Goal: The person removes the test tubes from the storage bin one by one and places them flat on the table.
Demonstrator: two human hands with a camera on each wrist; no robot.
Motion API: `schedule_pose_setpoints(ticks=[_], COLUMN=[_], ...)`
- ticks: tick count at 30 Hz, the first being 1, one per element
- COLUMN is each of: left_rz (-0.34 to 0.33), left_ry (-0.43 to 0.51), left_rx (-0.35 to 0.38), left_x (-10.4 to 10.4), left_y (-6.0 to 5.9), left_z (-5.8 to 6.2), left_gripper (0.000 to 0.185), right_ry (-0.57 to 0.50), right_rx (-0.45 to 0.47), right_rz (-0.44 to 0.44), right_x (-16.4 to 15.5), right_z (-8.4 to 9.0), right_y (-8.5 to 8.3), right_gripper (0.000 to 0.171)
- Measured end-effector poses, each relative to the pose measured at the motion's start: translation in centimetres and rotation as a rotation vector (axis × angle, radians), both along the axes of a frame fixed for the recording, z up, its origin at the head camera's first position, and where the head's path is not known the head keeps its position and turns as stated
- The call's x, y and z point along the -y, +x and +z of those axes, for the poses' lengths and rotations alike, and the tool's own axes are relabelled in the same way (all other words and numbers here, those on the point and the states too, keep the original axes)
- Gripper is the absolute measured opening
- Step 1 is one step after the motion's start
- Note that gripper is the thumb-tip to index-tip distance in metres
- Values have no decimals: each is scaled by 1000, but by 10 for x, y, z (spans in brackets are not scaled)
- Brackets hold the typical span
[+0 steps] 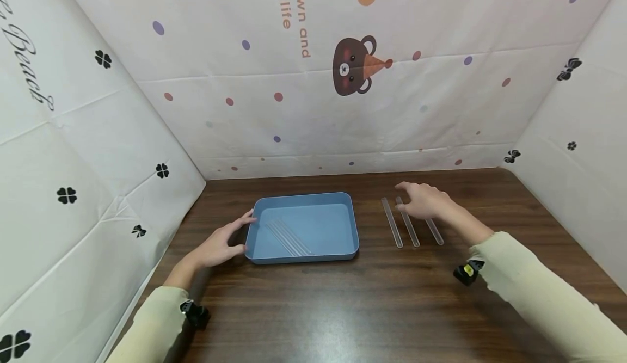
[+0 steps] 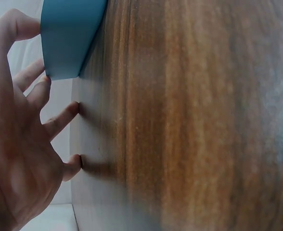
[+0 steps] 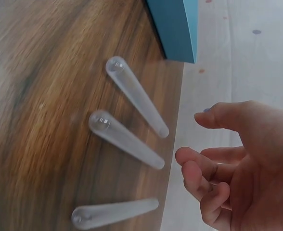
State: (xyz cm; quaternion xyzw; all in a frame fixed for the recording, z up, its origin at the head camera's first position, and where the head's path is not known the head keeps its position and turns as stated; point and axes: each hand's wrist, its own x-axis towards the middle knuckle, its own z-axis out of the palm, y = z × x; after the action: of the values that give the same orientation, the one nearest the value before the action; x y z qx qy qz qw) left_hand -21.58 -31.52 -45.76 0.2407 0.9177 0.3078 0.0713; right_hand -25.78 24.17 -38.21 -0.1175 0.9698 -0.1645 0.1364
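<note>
A blue rectangular tray (image 1: 328,224) lies on the table, with several thin clear rods (image 1: 289,239) slanting side by side in its left half. At the tray's left side is my left hand (image 1: 221,246), its thumb and fingertips at the wall and the other fingers spread. Right of the tray, three clear test tubes (image 1: 393,225) lie apart from one another, rounded ends towards me. My right hand (image 1: 424,201) hovers over their far ends, thumb and fingers apart with nothing between them. From above it covers part of the rightmost test tube (image 3: 115,211).
The dark wooden table (image 1: 313,308) is enclosed by white printed sheets (image 1: 294,112) at the back and both sides. Each sleeve carries a small black camera, one on the left wrist (image 1: 195,314) and one on the right (image 1: 468,272).
</note>
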Motion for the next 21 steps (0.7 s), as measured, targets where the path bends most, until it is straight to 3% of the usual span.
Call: schedule_pose_setpoints(ticks=[21], left_rz=[-2], left_ry=[-5], left_rx=[0], left_x=[1], left_y=[0], left_z=[0], left_gripper=[72], right_ry=[-5], right_rx=[-32], right_rz=[67], right_x=[44], right_z=[7], right_y=[-7], right_gripper=[72])
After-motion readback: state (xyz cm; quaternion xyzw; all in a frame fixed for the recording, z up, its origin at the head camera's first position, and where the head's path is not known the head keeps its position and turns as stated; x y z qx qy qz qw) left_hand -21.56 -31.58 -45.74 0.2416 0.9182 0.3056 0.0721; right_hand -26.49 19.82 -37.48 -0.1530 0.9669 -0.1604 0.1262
